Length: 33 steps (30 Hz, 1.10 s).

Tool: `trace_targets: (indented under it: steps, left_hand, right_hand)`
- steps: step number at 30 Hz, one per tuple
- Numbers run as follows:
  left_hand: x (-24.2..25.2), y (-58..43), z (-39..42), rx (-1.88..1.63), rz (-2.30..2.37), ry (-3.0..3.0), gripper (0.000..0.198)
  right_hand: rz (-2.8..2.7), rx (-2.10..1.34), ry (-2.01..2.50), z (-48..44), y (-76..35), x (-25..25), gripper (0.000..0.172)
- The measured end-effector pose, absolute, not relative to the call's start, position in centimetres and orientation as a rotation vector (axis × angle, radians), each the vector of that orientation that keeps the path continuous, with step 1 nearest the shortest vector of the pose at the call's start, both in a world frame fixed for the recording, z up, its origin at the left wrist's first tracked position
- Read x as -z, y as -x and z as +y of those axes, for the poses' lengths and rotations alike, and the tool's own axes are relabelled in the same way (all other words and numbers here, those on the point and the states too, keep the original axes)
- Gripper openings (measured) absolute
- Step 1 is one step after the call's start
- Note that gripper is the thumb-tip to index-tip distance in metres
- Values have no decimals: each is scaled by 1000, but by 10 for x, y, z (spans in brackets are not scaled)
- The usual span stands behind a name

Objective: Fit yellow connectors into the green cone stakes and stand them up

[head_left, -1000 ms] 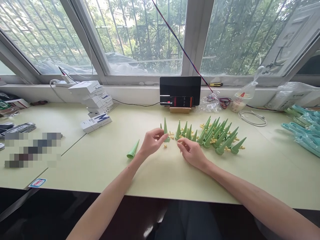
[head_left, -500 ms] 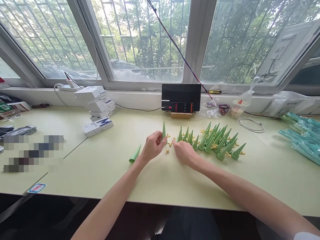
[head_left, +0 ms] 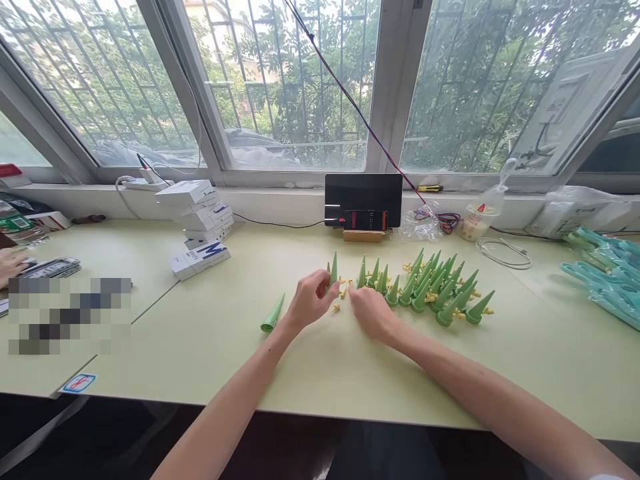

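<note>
My left hand (head_left: pixel 313 298) is closed around a green cone (head_left: pixel 335 265), which points upright. Its fingers hide the lower part, and a second small green tip shows just beside it. My right hand (head_left: pixel 371 312) is pinched on a small yellow piece (head_left: pixel 350 285), mostly covered by the fingertips. Between the hands, a loose yellow piece (head_left: pixel 336 308) lies on the table. To the left, a single green cone (head_left: pixel 273 313) rests on its side. Right of my right hand stand several green cones (head_left: pixel 420 293) in a cluster, with yellow pieces among them.
A phone (head_left: pixel 367 220) leans before a dark tablet (head_left: pixel 363 193) at the back. White boxes (head_left: pixel 200 259) are stacked at left rear. Teal bagged items (head_left: pixel 605 280) lie far right. Another person's hand (head_left: pixel 11 265) shows at the left edge, near the table's blurred patch.
The view has shifted slightly, moving things a little lower in the picture. The other person's hand has come in at the left edge. Both my hands stay close together.
</note>
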<state>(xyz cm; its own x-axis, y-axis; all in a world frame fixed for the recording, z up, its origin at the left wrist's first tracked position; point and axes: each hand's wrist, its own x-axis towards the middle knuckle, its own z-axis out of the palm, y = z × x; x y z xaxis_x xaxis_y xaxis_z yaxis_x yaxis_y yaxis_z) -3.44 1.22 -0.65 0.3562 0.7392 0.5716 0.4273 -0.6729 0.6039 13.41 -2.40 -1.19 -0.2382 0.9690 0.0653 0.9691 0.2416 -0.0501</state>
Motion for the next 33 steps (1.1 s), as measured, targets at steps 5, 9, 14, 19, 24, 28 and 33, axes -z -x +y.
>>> trace_targets:
  steps: [5,9,14,19,24,28,33]
  left_hand:
    - [8,35,13,-1224,1024,-2279,23]
    - [8,35,13,-1231,1031,-2281,23]
    - [7,35,13,-1235,1026,-2282,23]
    - [9,34,13,-1217,1022,-2278,24]
    - [12,32,9,-1184,1009,-2322,25]
    - [14,29,2,-1111,983,-2365,26]
    - [14,22,-5,-1026,938,-2366,24]
  right_hand:
    - [-2410,27,1883,-24,-135,17,19]
    - [-2432,43,1855,-26,-135,19,19]
    - [-2501,16,1786,-33,-140,18,19]
    - [-2548,-49,1628,-50,-156,21,14]
    - [-2364,-163,1423,-64,-175,30,20]
    - [-2061,-441,1281,-67,-183,33,18]
    - [-1783,-784,1093,-66,-183,31,15]
